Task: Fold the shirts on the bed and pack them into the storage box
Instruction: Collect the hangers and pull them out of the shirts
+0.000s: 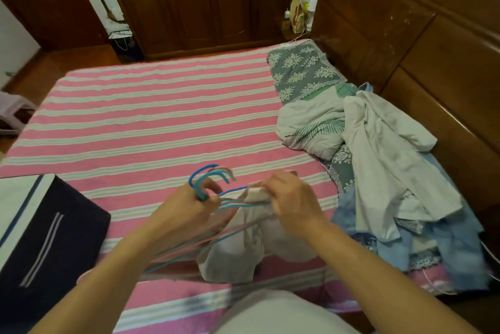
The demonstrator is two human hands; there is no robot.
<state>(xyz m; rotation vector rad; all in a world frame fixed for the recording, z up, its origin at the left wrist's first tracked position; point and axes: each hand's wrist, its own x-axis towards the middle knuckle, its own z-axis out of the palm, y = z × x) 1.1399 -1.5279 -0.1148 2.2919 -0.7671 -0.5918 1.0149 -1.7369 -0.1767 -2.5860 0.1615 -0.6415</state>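
Observation:
A pale beige shirt [238, 249] hangs from wire hangers [208, 175] above the near edge of the pink striped bed [151, 117]. My left hand [194, 206] is shut around the hooks of several blue and pink hangers. My right hand [292, 201] pinches the shirt's collar next to the hangers. A heap of white and light blue shirts [400, 198] lies on the bed to the right. The dark storage box [51, 236] with a white striped lid stands on the bed at the lower left.
A grey floral pillow [303, 71] and a crumpled white-green quilt [313, 122] lie near the wooden headboard [422, 36] at right. Wooden wardrobe doors [189, 1] stand beyond the bed. A small stool [13, 112] sits on the floor at left.

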